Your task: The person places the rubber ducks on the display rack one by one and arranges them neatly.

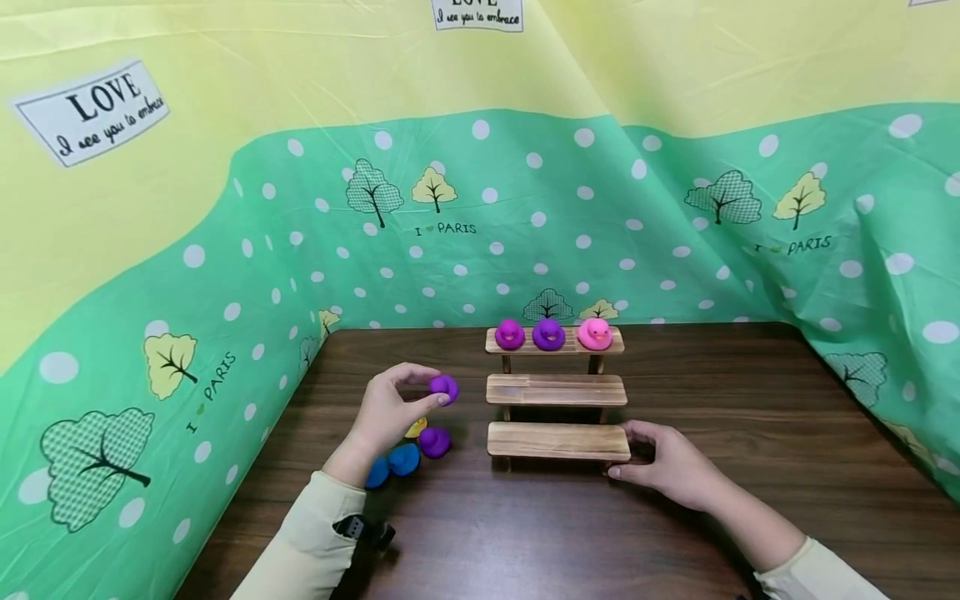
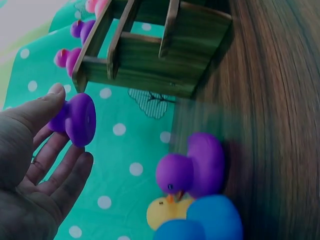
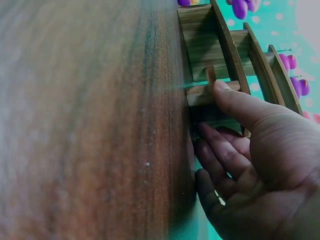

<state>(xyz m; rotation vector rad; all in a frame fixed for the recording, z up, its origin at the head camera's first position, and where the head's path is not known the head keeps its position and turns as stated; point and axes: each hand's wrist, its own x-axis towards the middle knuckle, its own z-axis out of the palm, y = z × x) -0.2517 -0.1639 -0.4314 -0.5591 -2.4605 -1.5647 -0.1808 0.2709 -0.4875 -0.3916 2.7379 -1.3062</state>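
My left hand (image 1: 384,410) pinches a purple rubber duck (image 1: 444,388) between thumb and fingers, raised off the table to the left of a three-step wooden display stand (image 1: 557,441). In the left wrist view, the flat base of that duck faces the camera. At the stand's lowest step, my right hand (image 1: 671,462) grips the right end; the thumb (image 3: 235,100) lies against its front leg. Along the top step sit a magenta duck (image 1: 509,335), a purple one and a pink duck (image 1: 596,334). The middle and bottom steps are bare.
Left of the stand, another purple duck (image 1: 434,442), a yellow duck (image 1: 416,427) and two blue ducks (image 1: 404,459) cluster on the dark wooden table (image 1: 570,533), partly beside my left forearm. A green and yellow printed cloth (image 1: 420,275) hangs behind and along both sides.
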